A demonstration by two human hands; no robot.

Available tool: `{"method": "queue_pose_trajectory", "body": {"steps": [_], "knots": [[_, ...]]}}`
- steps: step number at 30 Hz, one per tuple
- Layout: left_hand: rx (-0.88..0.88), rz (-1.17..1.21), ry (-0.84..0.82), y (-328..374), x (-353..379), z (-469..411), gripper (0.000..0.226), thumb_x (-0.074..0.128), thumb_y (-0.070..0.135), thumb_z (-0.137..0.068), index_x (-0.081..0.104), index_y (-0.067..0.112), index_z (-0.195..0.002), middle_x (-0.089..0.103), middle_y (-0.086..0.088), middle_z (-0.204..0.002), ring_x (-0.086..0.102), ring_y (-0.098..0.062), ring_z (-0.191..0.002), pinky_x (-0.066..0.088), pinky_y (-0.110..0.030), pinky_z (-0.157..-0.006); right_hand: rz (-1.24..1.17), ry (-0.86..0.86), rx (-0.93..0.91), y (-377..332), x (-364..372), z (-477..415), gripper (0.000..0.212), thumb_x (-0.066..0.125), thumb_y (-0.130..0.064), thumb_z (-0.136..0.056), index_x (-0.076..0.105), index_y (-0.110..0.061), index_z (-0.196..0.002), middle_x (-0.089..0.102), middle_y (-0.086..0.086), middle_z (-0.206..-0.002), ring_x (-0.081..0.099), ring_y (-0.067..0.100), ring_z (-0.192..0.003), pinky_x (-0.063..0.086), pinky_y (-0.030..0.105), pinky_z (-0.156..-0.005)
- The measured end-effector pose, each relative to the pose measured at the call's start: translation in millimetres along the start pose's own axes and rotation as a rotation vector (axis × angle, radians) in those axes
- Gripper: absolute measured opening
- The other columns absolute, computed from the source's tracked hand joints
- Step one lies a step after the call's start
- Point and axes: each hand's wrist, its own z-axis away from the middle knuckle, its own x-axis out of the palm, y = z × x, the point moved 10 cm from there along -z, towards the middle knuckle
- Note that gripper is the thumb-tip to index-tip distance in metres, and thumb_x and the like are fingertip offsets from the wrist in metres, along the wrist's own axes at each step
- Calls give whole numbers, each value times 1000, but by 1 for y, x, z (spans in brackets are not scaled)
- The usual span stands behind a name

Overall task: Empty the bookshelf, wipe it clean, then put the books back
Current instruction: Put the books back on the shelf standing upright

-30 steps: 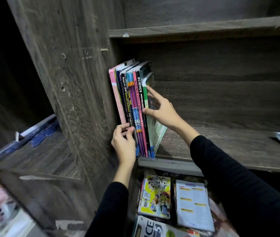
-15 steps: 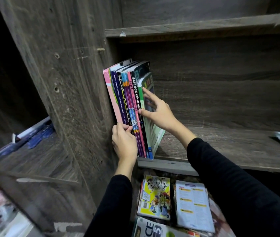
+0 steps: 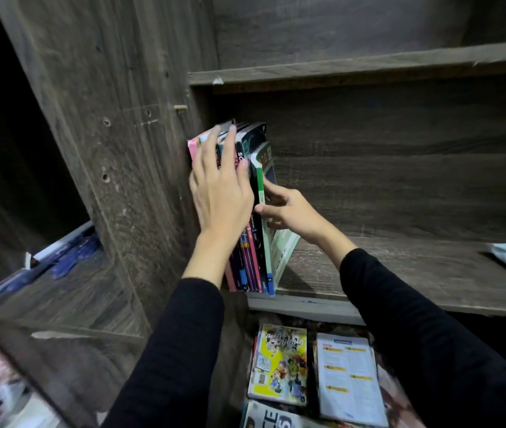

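Nearest us, loose books (image 3: 279, 369) lie flat under the shelf board (image 3: 399, 273), as before. Our left hand (image 3: 217, 193) has climbed from the foot of the spines and now lies flat and spread over the upper spines of the upright books (image 3: 253, 257), holding nothing. Our right hand (image 3: 294, 214) stays at the row's right end, thumb and fingers pinching the green-spined book (image 3: 259, 177). The row stands at the shelf's left end, against the side panel (image 3: 122, 149).
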Motion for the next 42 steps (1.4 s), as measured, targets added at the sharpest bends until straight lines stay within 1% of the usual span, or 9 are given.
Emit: {"method": "queue_pose_trajectory", "body": {"steps": [3,6,13,18,20,26,34,38,42], "knots": [[39,-175,-96,0,14,-11,49,30,38,-94,43,27,-140,27,-2,-154,24,-27,-141,24,-49,-106,72,47,10,1,-3,0,65,67,-19,-87,39,-43,-141,51,-21,-88,44,7,-84,41,28,-81],[43,-229,-84,-4,15,-10,48,30,39,-93,50,25,-134,31,0,-152,24,-26,-141,22,-54,-105,134,73,2,0,-4,1,64,65,-23,-88,37,-45,-142,57,-9,-123,49,10,-115,39,40,-107],[28,-170,-73,7,10,-6,47,35,36,-91,52,18,-131,50,2,-137,30,-18,-138,13,-53,-109,203,134,-43,-6,-5,13,57,59,-24,-93,36,-35,-144,48,2,-143,43,19,-133,39,43,-108],[96,-13,69,17,-17,9,38,61,24,-84,60,13,-120,59,-4,-119,46,-24,-124,29,-48,-107,274,164,-82,-9,-4,17,54,55,-26,-96,35,-33,-145,42,1,-147,34,20,-138,28,28,-112],[50,212,62,15,-24,15,36,67,12,-81,60,7,-117,55,-8,-111,54,-22,-109,39,-26,-100,291,184,-82,-10,-3,18,53,54,-26,-96,35,-32,-145,44,1,-146,38,16,-134,25,21,-108],[-275,565,165,-4,-42,19,37,67,-8,-74,71,9,-106,58,0,-95,58,-1,-74,46,-5,-68,335,225,-41,-10,-2,23,52,53,-30,-96,37,-35,-145,60,9,-131,58,23,-112,49,46,-96],[-306,722,279,-8,-83,41,45,65,-6,-78,62,18,-115,63,5,-104,63,5,-90,50,-11,-75,318,222,-34,-11,-2,23,55,56,-27,-95,35,-33,-145,69,14,-109,63,20,-89,52,45,-91],[-434,659,9,-16,-44,77,68,74,15,-80,42,20,-139,56,9,-126,53,8,-111,42,-13,-96,320,234,-56,-14,2,24,56,57,-24,-94,36,-30,-145,65,7,-122,60,17,-102,50,44,-96],[-555,460,-201,-21,-16,100,66,67,31,-86,37,21,-143,62,-2,-125,50,-6,-106,23,9,-72,317,242,-52,-14,2,26,55,57,-24,-94,37,-31,-145,62,5,-128,55,22,-118,47,45,-100]]}}
